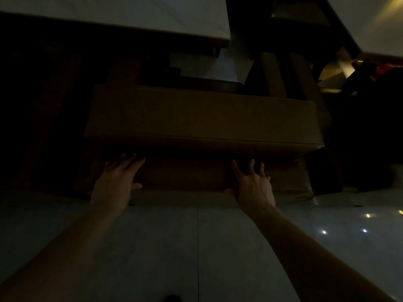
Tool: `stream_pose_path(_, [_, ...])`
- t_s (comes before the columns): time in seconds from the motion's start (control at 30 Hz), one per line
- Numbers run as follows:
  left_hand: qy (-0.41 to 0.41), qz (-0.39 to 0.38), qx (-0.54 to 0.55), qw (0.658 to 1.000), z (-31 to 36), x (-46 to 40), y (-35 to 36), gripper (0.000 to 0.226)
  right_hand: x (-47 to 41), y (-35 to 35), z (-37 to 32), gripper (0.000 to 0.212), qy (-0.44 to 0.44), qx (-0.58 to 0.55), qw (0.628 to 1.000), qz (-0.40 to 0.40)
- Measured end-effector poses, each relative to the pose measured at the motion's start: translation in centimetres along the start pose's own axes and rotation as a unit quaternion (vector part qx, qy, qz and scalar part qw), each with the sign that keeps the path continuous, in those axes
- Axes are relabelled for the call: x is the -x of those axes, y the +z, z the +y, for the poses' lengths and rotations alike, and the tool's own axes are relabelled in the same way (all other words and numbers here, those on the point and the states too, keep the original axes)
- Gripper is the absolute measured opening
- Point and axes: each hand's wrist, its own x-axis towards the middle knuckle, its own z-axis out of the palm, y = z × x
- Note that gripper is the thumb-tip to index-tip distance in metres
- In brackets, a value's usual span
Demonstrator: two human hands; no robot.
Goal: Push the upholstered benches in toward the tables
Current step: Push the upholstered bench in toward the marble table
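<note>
At the centre of the dim view, the upholstered bench [200, 123] stands on the pale tiled floor [196, 247], its long side facing the person and its far edge reaching toward the light-topped counter [130, 16] at 11 o'clock. Both hands are spread flat, fingers splayed and holding nothing, pressed against the near side panel just under the seat cushion's seam: the left hand [118, 179] at 8 o'clock of the bench, the right hand [253, 184] at 5 o'clock, well apart from one another. Judging by its boxy, full-skirted build, the bench is probably heavy and rigid in the frame but soft in the padding, so the cushion would give under pressure while the lower panel should pass the push on more directly. The covering looks smooth, like leather or vinyl, and palms may slip on it; a low, flat, two-handed push near both ends seems the best hold to keep it from swinging. The glossy tiles ought to let it slide, though I cannot tell what kind of feet it has. A second counter [381, 25] shows at 2 o'clock. No brand, label or writing can be read anywhere in this light.
</note>
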Motion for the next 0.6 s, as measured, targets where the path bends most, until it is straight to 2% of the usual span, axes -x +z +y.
stream_pose_path(0.27, [-0.019, -0.001, 0.002, 1.000, -0.4, -0.5, -0.8, 0.077, -0.9, -0.5, -0.4, 0.088, 0.009, -0.017, 1.000, -0.024])
stream_pose_path(0.4, [-0.003, -0.004, 0.000, 1.000, -0.3, -0.6, -1.3, 0.076, -1.7, -1.5, -0.5, 0.090, 0.009, -0.022, 0.999, -0.049])
stream_pose_path(0.6, [-0.011, 0.009, -0.005, 1.000, 0.4, 0.4, 0.0, 0.079, 1.4, 0.5, 0.3, 0.092, 0.000, -0.069, 0.997, 0.025])
